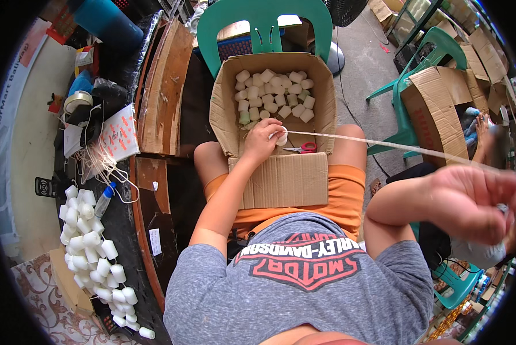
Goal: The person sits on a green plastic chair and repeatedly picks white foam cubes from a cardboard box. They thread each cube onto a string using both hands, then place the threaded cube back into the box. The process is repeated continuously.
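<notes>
My left hand grips a small white foam-like cylinder over the front part of a cardboard box. A white string runs taut from that piece to my right hand, raised far out at the right and blurred, its fingers closed on the string's end. Many off-white short cylinders lie in the box, a few greenish. Red-handled scissors rest in the box just right of my left hand. The box's front flap lies over my lap.
Strung white cylinders lie on the black table at the left, beside a small bottle with a blue cap and loose white strings. A green plastic chair stands behind the box. Another person's hand shows at the right.
</notes>
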The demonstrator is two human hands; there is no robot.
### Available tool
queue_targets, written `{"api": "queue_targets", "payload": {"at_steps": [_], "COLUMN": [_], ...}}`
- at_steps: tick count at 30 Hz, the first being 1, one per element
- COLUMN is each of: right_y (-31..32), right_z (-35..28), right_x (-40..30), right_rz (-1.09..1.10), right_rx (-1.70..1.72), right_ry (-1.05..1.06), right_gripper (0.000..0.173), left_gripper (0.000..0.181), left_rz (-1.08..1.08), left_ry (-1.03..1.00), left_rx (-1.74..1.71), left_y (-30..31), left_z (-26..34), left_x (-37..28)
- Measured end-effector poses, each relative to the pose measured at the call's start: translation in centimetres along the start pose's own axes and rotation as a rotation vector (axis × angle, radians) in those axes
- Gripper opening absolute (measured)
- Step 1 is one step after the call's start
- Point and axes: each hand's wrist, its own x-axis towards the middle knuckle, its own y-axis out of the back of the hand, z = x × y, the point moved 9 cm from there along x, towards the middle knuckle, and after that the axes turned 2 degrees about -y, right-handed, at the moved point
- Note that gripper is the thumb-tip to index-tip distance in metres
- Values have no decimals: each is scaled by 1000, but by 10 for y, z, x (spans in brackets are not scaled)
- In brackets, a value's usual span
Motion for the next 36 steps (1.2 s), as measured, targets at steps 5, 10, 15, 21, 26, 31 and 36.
{"api": "queue_targets", "payload": {"at_steps": [5, 10, 15, 21, 26, 31, 36], "right_y": [-102, -153, -145, -167, -177, -161, -145], "right_z": [75, 37, 48, 3, 48, 29, 33], "right_x": [-133, -367, -456, -388, -365, -348, -414], "right_rz": [-711, -1489, -1405, -1487, -1338, -1111, -1232], "right_rx": [-483, 147, 331, 124, -108, -177, 218], "right_ry": [-391, -950, -1583, -649, -483, -496, -1161], "right_gripper": [60, 51, 20, 11, 7, 13, 19], "left_gripper": [15, 16, 16, 24, 24, 21, 20], "left_rz": [89, -68, 94, 343, -33, 59, -28], "left_ry": [138, 326, 432, 539, 406, 494, 395], "left_rx": [-504, -731, -1195, -1126, -735, -849, -841], "left_y": [-2, -15, 2, 9, -14, -8, -12], "left_z": [-44, -53, -70, -86, -52, -80, -65], "left_x": [-13, -23, -30, -38, -26, -32, -27]}}
